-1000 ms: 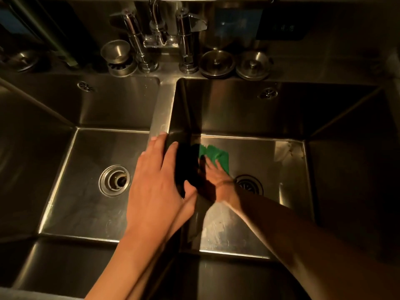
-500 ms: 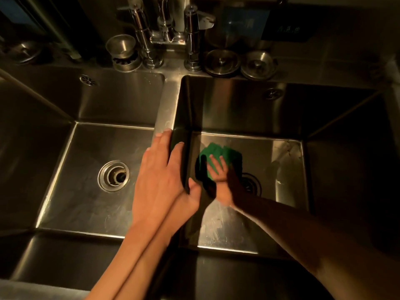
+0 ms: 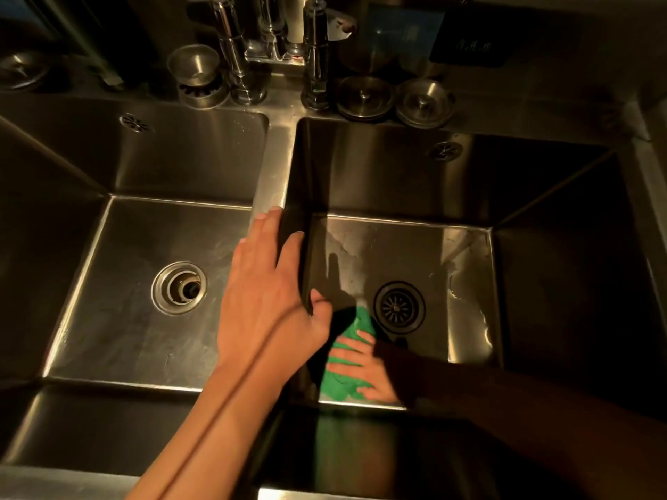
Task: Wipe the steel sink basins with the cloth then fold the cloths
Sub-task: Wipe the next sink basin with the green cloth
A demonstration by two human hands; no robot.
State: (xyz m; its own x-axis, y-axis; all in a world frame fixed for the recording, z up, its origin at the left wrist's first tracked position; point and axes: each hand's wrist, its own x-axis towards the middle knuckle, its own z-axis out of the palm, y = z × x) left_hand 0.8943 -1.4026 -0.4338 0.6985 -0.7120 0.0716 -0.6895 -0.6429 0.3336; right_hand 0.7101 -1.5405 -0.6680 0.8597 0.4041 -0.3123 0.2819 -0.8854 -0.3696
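Observation:
A steel double sink fills the view. My right hand [image 3: 364,369] lies flat with spread fingers on a green cloth [image 3: 343,386], pressing it onto the floor of the right basin [image 3: 465,290] near its front left corner, just left of the drain [image 3: 399,307]. My left hand [image 3: 269,294] rests on the divider [image 3: 276,175] between the basins, fingers straight along its top and thumb hooked over the right basin's wall. The left basin [image 3: 119,294] holds only its drain [image 3: 179,287]. My right forearm is in deep shadow.
Taps [image 3: 278,48] stand on the back ledge above the divider. Beside them sit a steel strainer cup [image 3: 196,72] on the left and two round drain stoppers [image 3: 364,97] [image 3: 425,102] on the right. Streaks of wet residue mark the right basin floor.
My right hand has dragged the green cloth from the back left of the right basin floor toward the front edge. My left hand has stayed on the divider.

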